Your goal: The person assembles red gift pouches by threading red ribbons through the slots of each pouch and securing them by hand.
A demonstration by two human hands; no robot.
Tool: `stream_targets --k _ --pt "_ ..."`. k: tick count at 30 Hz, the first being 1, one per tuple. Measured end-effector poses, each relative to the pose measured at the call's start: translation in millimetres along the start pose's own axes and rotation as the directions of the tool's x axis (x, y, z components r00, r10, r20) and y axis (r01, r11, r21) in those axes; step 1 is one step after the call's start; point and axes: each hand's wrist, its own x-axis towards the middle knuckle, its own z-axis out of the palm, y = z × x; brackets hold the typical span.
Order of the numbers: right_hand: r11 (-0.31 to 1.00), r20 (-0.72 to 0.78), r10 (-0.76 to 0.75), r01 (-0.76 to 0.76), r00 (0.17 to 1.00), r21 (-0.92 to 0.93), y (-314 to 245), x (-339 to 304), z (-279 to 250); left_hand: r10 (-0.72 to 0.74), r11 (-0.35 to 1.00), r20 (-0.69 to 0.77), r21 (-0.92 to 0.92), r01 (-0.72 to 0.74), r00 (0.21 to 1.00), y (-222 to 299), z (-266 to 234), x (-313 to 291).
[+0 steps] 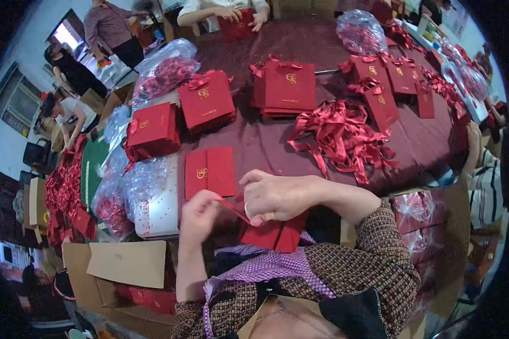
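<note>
Left hand (195, 219): slightly blurred, fingers pinched on a narrow red fabric ribbon (233, 210).
Right hand (277, 198): thumb and fingers closed on the ribbon too.
Ribbon: stretched between both hands.
Flat red paper bag with gold emblem (220, 166): just beyond the left hand.
Plain red paper piece (288, 238): just below the right hand.
Tangled heap of shiny red ribbons (345, 135): beyond the right hand, on the maroon-covered table (415, 141).

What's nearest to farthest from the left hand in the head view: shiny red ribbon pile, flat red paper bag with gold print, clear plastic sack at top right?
1. Flat bag: just beyond the left hand.
2. Ribbon pile: right, farther ahead.
3. Clear sack: top right, farthest.
</note>
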Motion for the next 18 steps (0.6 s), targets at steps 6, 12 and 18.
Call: stream_targets --k 6,12,18 --pt "0.998 -0.103 0.069 -0.067 0.992 0.021 4 -3 -7 -0.261 0.801 -0.141 -0.584 0.132 0.955 -29 -8 9" --pt "0.969 -0.176 0.228 -0.204 0.958 0.142 20 -1 -12 -0.232 0.706 -0.174 -0.707 0.042 0.957 -14 -2 16" --pt "0.902 -0.212 0.173 -0.069 0.962 0.425 34 7 4 -0.123 0.794 0.135 -0.581 0.179 0.983 4 27 3"
